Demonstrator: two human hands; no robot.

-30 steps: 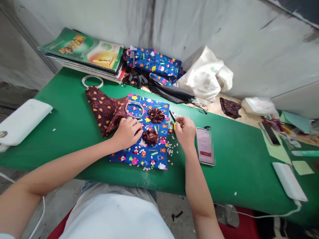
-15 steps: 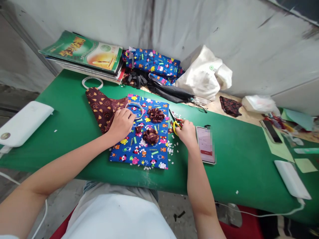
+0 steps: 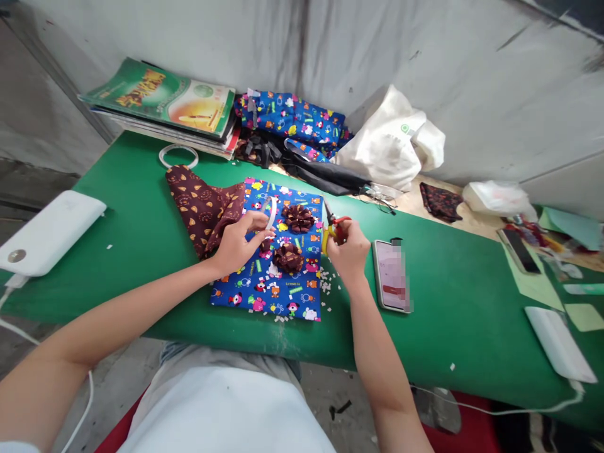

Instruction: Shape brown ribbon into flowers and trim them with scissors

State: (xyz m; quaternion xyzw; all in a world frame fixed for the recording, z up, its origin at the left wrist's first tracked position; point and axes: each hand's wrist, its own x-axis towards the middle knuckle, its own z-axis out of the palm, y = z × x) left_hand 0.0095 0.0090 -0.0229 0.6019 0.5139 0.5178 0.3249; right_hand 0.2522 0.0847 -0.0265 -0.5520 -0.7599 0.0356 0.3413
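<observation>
My left hand pinches a white tape ring and holds it tilted up off the blue cartoon-print cloth. My right hand grips small scissors with red and yellow handles, blades pointing up and left. Two brown fabric bows lie on the blue cloth: one farther back, one nearer between my hands. Brown patterned cloth lies left of the blue cloth. Small white scraps are scattered by my right hand.
A phone lies right of my right hand on the green table. Magazines, folded blue cloth, a white bag and glasses line the back. A second tape ring and white boxes sit at the sides.
My left hand moved from the near bow to the tape ring and lifted it on edge. My right hand picked the scissors up off the table and raised them.
</observation>
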